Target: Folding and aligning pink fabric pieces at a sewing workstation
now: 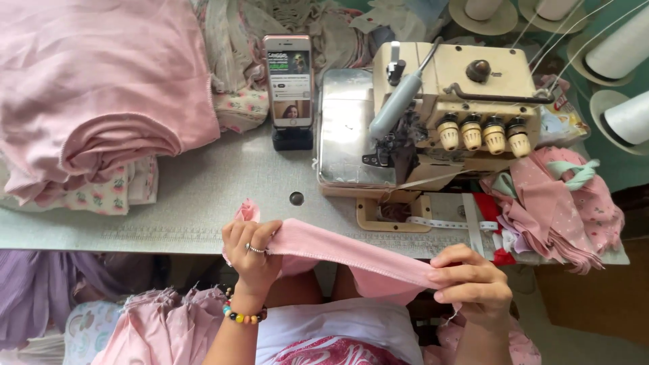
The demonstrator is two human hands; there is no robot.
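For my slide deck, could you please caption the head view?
Two hands, left hand and right hand, stretch a pink fabric strip before an overlock sewing machine.

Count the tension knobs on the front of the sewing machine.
4, in a row on the sewing machine: knobs at far left, left of middle, right of middle and far right. None seem hidden.

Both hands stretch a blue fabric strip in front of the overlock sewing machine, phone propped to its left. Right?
Not quite: the head view shows a pink fabric strip, not blue. Left hand and right hand hold its ends before the beige overlock sewing machine; the phone stands left.
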